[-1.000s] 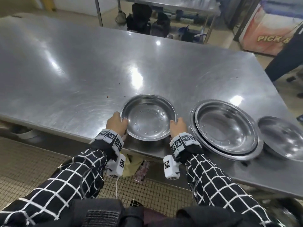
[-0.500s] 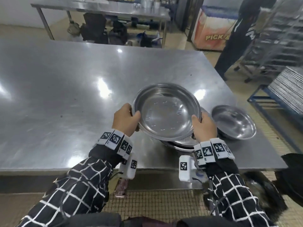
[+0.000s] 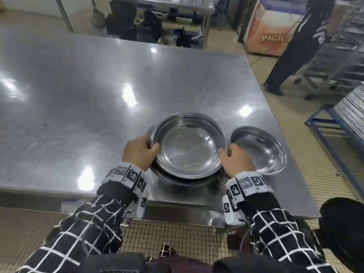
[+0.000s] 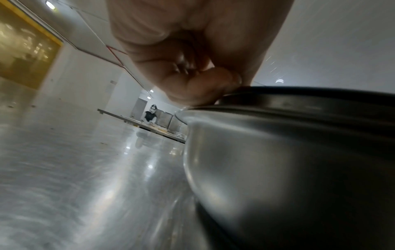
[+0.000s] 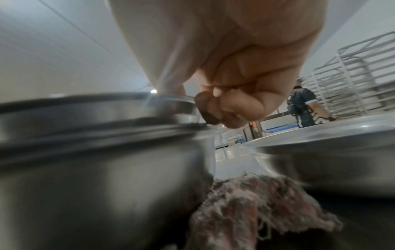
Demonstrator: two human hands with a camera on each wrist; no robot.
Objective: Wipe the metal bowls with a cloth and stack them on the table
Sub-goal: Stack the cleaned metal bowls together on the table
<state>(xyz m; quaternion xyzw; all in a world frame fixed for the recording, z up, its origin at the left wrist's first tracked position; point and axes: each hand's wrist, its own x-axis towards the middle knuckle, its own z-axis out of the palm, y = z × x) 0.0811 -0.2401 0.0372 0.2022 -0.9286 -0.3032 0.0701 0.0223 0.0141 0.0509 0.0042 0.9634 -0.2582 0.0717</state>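
Two hands on one bowl, and everything sits on the big brushed stainless-steel table (image 3: 88, 99), its top scratched and throwing back bright ceiling-light spots. Near the table's front right corner stands the stack of round shiny metal bowls (image 3: 177, 179), wide rims layered one over another; from the left wrist view the stack's curved side (image 4: 267, 160) fills the right half of the frame, rising straight off the tabletop.

On top of that stack is the round shallow metal bowl with small star marks stamped in its bottom (image 3: 189, 146), mouth up, nested into the ones below. Whether it has fully seated, I can't tell.

Just to the right, apart from the stack and also mouth up, sits a single plain metal bowl (image 3: 260, 150), close to the table's right edge; in the right wrist view its rim (image 5: 320, 140) runs across the right side.

Now the grip. The left hand (image 3: 137, 152) is clamped on the top bowl's left rim, thumb over the lip and fingers curled beneath. The right hand (image 3: 236, 162) mirrors it on the right rim, thumb on top, curled fingers (image 5: 230, 110) hooked under the edge.

Smallest item: a frayed pinkish-brown cloth (image 5: 256, 211), bunched on the table in the gap between the stack and the single bowl, right below the right wrist.
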